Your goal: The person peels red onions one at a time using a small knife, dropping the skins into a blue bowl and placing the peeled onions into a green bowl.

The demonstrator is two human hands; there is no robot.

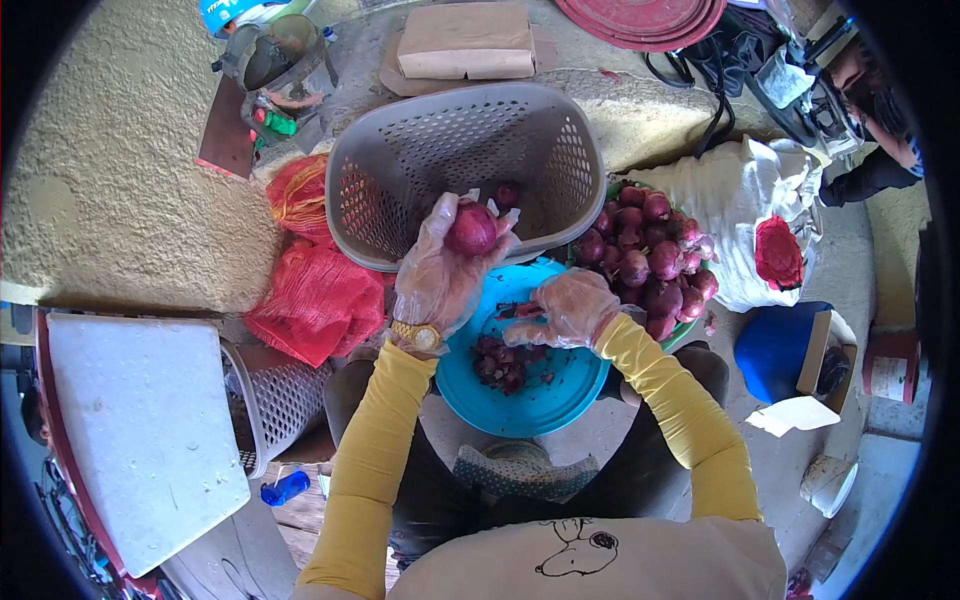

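Note:
My left hand, in a clear plastic glove, is wrapped around a red onion at the front rim of the grey perforated basket. Another onion lies inside that basket. Over the turquoise lid-like tray is my right hand, also gloved, its fingers bent together. A small dark reddish piece shows at its fingertips, too small to name. Onion skins are heaped on the tray below. Right of my right hand, a pile of red onions fills a green-rimmed container, mostly hidden.
Red mesh sacks lie left of the basket, and a white sack lies to the right. A white board stands at the left beside another basket. A blue container is at the right. Behind lies a cardboard box.

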